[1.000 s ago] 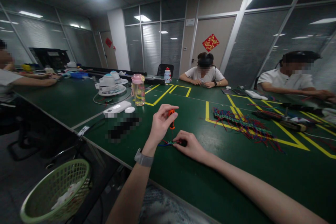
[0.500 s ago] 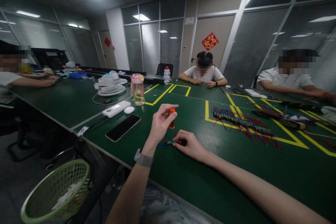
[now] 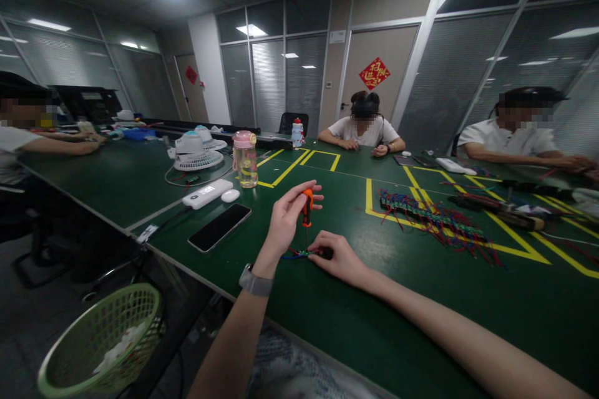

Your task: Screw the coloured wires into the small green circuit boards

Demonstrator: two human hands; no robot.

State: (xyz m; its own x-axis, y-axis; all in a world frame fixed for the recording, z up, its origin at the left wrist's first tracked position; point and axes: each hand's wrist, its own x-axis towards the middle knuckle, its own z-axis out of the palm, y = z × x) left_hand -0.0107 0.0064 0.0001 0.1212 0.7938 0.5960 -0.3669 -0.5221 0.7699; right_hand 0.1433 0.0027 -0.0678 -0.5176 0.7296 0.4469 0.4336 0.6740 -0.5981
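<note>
An orange and black screwdriver [image 3: 307, 209] stands upright, its thin shaft pointing down at a small green circuit board [image 3: 303, 254] on the table. My left hand [image 3: 287, 218], with a grey watch band at the wrist, holds the handle between thumb and fingers, the other fingertips spread behind it. My right hand [image 3: 339, 259] rests on the table and pinches the right end of the board, where a small dark part shows beside the fingers. Blue and red wires come out of the board's left side. The exact contact of the tip is too small to tell.
A black phone [image 3: 219, 227], a white power strip [image 3: 208, 194] and a pink-lidded bottle [image 3: 245, 159] are at the left. Wired boards [image 3: 430, 215] lie at the right on the green table [image 3: 397, 299]. A green basket [image 3: 100, 340] stands below. Several people sit around.
My left hand's fingers have shifted around the screwdriver handle and spread out more behind it. The screwdriver remains upright, and my right hand has stayed in place.
</note>
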